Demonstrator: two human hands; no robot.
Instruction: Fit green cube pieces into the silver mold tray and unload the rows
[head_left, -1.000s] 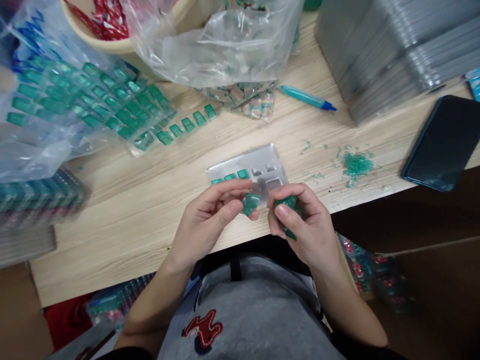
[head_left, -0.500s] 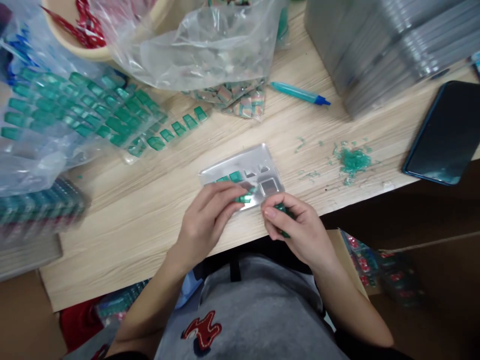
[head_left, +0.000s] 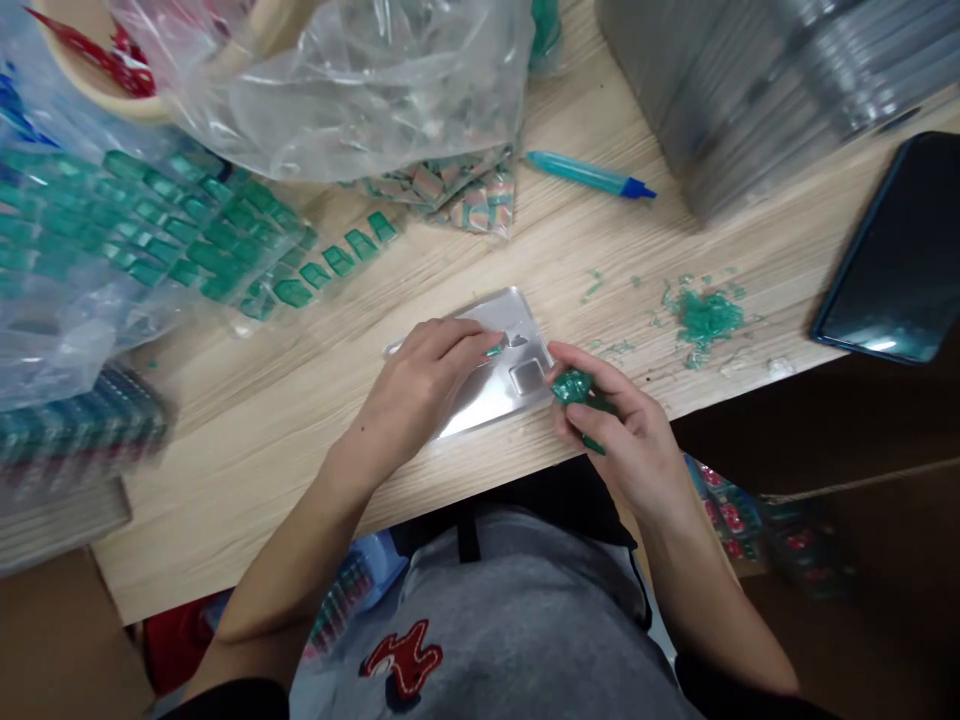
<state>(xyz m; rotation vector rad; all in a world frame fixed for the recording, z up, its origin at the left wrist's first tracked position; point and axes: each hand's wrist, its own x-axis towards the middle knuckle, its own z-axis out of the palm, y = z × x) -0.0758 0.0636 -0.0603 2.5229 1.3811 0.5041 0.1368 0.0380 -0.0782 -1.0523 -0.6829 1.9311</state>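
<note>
A clear plastic blister tray point(head_left: 480, 408) with moulded recesses lies on the table in front of me. Over its upper part is my left hand point(head_left: 424, 385), fingers together, with a small translucent green plastic piece point(head_left: 493, 350) at the fingertips by a recess. The hand hides the tray's left recesses and whatever sits in them. A square recess point(head_left: 529, 376) shows near the tray's right end. Just beyond that end, my right hand point(head_left: 619, 430) is curled around several translucent green plastic pieces point(head_left: 572, 386), one pinched between thumb and fingers.
Bagged green pieces point(head_left: 225, 240) lie at left, near a tub point(head_left: 142, 108) of red pieces and a bag of striped pieces point(head_left: 472, 195). A blue pen point(head_left: 589, 175), green scraps point(head_left: 709, 318), a phone point(head_left: 892, 250) and stacked clear trays point(head_left: 750, 100) are at right.
My left hand has carried the green piece up the tray to the upper row of recesses. My right hand has shifted right and opened somewhat, showing more of its green pieces.
</note>
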